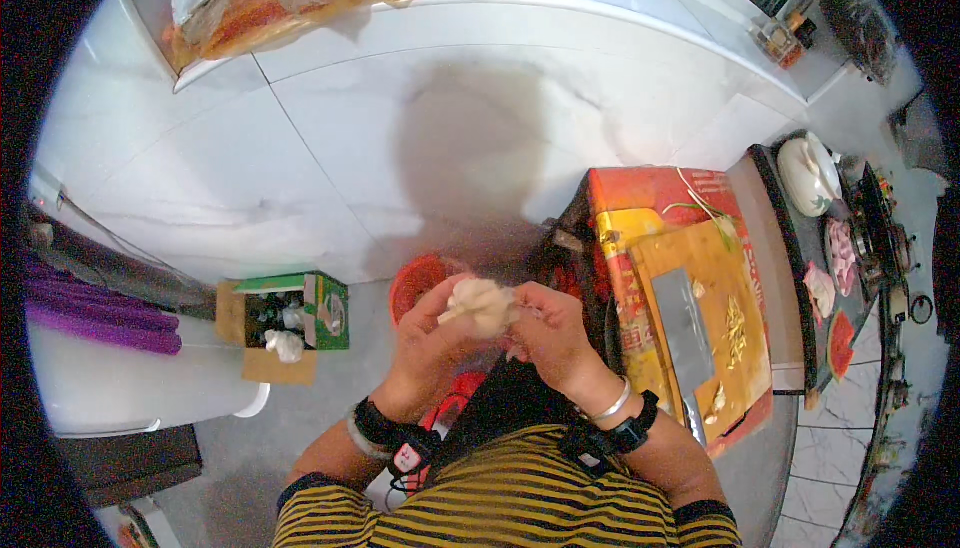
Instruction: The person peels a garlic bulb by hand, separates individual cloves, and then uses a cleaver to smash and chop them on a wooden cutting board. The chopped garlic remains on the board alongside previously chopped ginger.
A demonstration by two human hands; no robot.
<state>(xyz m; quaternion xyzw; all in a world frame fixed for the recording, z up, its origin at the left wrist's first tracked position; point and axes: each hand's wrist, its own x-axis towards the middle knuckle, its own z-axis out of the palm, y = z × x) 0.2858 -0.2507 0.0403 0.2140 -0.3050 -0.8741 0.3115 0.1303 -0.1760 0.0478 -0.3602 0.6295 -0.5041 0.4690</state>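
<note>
A whitish garlic bulb (480, 306) is held in front of my body. My left hand (435, 345) grips it from the left, with fingers behind it and the thumb in front. At its right side, my right hand (551, 338) has its fingertips pinched together on the bulb's papery skin; motion blurs the exact contact. Below and behind my hands sits a red plastic basin or bucket (409, 289), partly hidden by them.
On my right, a wooden cutting board (652, 248) lies on a red and yellow cardboard box (619, 229). It bears a cleaver (682, 323), pale cut strips (733, 334) and loose garlic cloves (718, 402). A green carton (330, 315) stands open on the floor at left.
</note>
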